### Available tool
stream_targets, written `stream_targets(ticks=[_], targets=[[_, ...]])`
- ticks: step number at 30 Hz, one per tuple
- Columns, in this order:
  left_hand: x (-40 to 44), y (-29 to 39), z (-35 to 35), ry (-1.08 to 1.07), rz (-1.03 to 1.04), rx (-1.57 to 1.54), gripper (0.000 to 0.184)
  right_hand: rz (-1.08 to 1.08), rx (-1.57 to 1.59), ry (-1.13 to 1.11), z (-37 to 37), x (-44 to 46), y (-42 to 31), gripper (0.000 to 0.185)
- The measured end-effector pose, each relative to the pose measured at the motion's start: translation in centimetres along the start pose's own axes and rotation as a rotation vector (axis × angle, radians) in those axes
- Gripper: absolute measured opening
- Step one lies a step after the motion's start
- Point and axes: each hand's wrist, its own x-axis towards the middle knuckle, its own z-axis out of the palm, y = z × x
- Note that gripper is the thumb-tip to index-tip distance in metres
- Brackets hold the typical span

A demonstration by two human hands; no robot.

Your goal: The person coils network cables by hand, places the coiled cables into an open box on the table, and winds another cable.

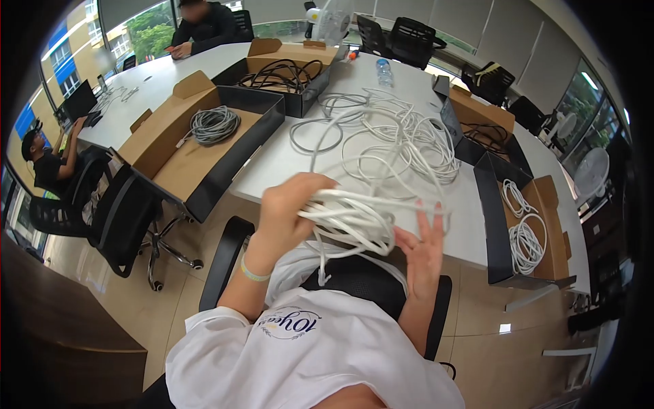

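My left hand [287,210] is wrapped round a coil of white cable [354,221] in front of my chest. My right hand [424,249] is at the coil's right side, its fingers spread and slightly blurred, with a strand of cable passing by the fingertips. A cable end with a plug hangs below the coil. Behind my hands, a loose tangle of white cable [436,146] lies on the white table [272,160], and a grey cable loops at its left.
An open box [225,153] with a grey coil stands left; another box [310,102] holds black cables. Boxes with black cables [485,136] and white coils [528,245] stand right. A bottle [384,72] and fan [335,24] are farther back. Two people sit around the table.
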Motion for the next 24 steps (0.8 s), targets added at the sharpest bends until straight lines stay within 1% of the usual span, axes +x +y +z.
stream_targets(ticks=[2, 3, 4, 5, 6, 7, 8, 9, 11, 12, 13, 15, 16, 17, 18, 20, 21, 22, 23, 24], targets=[[-0.7, -1.1, -0.6, 0.240, -0.066, -0.081, 0.028, -0.161, -0.152, 0.249, 0.7, -0.3, -0.8, 0.076], [-0.4, -1.3, -1.1, 0.366, -0.052, -0.100, 0.025, -0.228, -0.250, 0.354, 0.7, -0.3, -1.5, 0.074], [-0.6, -1.9, -1.8, 0.407, -0.098, -0.095, 0.025, -0.219, -0.292, 0.479, 0.4, -0.2, -2.0, 0.070], [-1.0, -2.5, -2.6, 0.445, -0.151, -0.089, 0.024, -0.215, -0.301, 0.490, 0.0, -0.4, -2.4, 0.070], [-1.2, -3.0, -3.0, 0.459, -0.127, -0.044, 0.025, -0.178, -0.248, 0.466, -0.3, -0.7, -2.7, 0.068], [-1.5, -3.4, -3.1, 0.475, -0.179, -0.083, 0.024, -0.138, -0.193, 0.442, -0.3, -0.9, -3.0, 0.066], [-1.9, -3.8, -3.2, 0.490, -0.232, -0.119, 0.024, -0.111, -0.184, 0.487, 0.3, -0.7, -3.1, 0.069], [-2.0, -4.4, -3.1, 0.502, -0.223, -0.132, 0.022, -0.101, -0.189, 0.495, 0.1, -1.1, -3.0, 0.069], [-1.9, -4.7, -2.9, 0.544, -0.259, -0.159, 0.019, 0.085, 0.371, 0.343, -1.5, -1.7, -2.8, 0.071], [-2.1, -5.1, -2.9, 0.537, -0.282, -0.151, 0.018, 0.019, 0.661, 0.178, -2.3, -1.8, -2.1, 0.063], [-2.2, -5.5, -2.9, 0.544, -0.303, -0.184, 0.018, 0.025, 0.658, 0.193, -2.9, -2.0, -1.6, 0.063], [-2.3, -6.2, -2.8, 0.569, -0.310, -0.257, 0.019, -0.013, 0.797, 0.308, -4.0, -2.1, -1.2, 0.052], [-2.4, -6.8, -2.9, 0.592, -0.322, -0.360, 0.018, 0.023, 0.762, 0.353, -4.2, -2.2, -1.2, 0.044], [-2.5, -7.2, -2.9, 0.615, -0.335, -0.463, 0.017, 0.018, 0.757, 0.353, -4.8, -2.2, -1.0, 0.044], [-1.8, -6.8, -3.0, 0.692, -0.358, -0.536, 0.017, 0.019, 0.693, 0.351, -5.5, -2.2, -0.6, 0.042], [-3.0, -9.5, -3.9, 0.717, -0.487, -0.641, 0.019, 0.024, 0.627, 0.359, -7.1, -2.6, -0.2, 0.041], [-2.3, -8.9, -4.2, 0.794, -0.562, -0.731, 0.023, -0.028, 0.764, 0.392, -8.0, -2.8, -0.3, 0.039], [-4.1, -11.6, -5.3, 0.706, -0.657, -1.081, 0.021, -0.081, 0.900, 0.426, -8.7, -3.1, -0.4, 0.037], [-2.8, -9.4, -4.9, 0.839, -0.559, -0.798, 0.020, -0.132, 0.844, 0.446, -9.0, -3.2, -0.5, 0.035], [-3.0, -10.0, -5.2, 0.825, -0.540, -0.824, 0.020, -0.134, 0.845, 0.444, -9.3, -3.1, -0.6, 0.035]])
